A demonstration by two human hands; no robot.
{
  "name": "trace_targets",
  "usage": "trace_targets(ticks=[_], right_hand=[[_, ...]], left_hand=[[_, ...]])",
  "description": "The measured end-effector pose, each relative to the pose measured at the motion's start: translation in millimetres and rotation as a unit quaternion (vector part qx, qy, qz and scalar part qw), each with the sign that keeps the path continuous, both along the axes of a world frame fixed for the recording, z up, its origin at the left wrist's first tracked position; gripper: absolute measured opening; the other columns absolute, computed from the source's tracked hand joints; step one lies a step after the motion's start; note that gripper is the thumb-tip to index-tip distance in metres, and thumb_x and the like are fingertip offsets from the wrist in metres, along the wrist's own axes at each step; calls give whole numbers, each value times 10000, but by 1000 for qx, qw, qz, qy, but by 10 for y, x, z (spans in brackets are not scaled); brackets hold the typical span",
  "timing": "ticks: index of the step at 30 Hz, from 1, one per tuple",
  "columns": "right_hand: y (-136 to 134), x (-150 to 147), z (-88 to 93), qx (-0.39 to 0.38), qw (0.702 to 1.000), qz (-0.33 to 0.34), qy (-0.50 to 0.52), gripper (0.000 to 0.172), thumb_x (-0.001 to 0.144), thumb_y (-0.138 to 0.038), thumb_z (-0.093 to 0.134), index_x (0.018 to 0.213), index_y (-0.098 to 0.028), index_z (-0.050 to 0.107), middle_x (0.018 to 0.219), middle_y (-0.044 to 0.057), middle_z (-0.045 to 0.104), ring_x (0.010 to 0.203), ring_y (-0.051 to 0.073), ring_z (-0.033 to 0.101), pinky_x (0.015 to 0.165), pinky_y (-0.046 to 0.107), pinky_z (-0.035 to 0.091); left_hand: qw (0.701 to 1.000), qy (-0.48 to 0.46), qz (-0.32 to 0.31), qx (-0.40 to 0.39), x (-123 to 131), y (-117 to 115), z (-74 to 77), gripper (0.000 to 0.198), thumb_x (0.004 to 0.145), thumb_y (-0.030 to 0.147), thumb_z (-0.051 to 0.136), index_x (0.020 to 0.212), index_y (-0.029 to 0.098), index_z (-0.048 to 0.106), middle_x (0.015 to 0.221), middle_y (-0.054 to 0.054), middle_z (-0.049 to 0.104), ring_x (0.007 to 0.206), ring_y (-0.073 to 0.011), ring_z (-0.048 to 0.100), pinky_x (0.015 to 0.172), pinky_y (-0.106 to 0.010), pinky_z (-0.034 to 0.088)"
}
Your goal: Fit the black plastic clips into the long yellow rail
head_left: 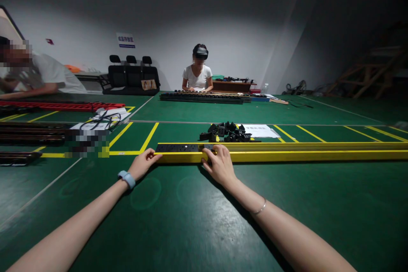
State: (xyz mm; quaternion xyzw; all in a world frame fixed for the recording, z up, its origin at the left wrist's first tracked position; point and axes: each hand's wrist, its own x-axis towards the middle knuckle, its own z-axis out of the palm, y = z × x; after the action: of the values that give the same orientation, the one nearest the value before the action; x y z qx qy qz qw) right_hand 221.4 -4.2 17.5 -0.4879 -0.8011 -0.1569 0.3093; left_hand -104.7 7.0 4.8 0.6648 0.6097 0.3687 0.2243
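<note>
A long yellow channel (280, 157) lies across the green table and runs off past the right edge of the view. Black socket-like modules (178, 148) sit in a row inside its left end. My left hand (144, 163) pinches the channel's left end between thumb and fingers. Further right, my right hand (219, 163) curls over the channel, its fingers closed on a black module (208, 146) at the row's right end. That module is partly hidden by the fingers. Just behind the channel lies a pile of loose black modules (228, 131).
White paper (261, 131) lies beside the pile. Dark bars (32, 131), red rails (63, 106) and cables (105, 119) are on the left. A person (197, 74) works across the green table (178, 229) at dark strips (204, 98); another person (47, 70) leans in at far left.
</note>
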Motion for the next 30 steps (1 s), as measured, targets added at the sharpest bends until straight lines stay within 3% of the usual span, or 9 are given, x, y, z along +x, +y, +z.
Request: trace_targets(ticks=[10,16,24,30], right_hand=[[10,69,-54,-12,999,20,34,377,861,-367,555,1228,-284,580,1136,98,413,1123,259,368,1010,415,313],[-18,-3,-48,-11,997,-14,76,313,845,-387,580,1136,-285,627,1193,97,375,1168,273,328,1025,423,283],[-13,-37,0,-15,997,-52,49,266,875,-434,527,1061,-289,650,960,64,434,953,231,388,886,376,306],[-23,-10,33,-4,998,-52,-28,246,929,-351,446,1074,-295,635,872,58,502,873,216,407,775,336,269]], left_hand=[[1000,-5,3,3,6,-10,-8,398,771,598,540,741,204,493,586,56,443,574,-126,419,548,-231,288],[1000,0,5,-6,13,6,-14,420,763,623,537,753,206,490,596,57,444,584,-129,427,551,-232,294],[1000,20,7,-9,17,-28,15,423,776,628,515,776,205,509,605,51,463,594,-135,446,561,-236,300],[1000,29,9,-1,14,-24,15,431,773,634,514,764,203,510,611,49,468,591,-132,445,552,-233,298]])
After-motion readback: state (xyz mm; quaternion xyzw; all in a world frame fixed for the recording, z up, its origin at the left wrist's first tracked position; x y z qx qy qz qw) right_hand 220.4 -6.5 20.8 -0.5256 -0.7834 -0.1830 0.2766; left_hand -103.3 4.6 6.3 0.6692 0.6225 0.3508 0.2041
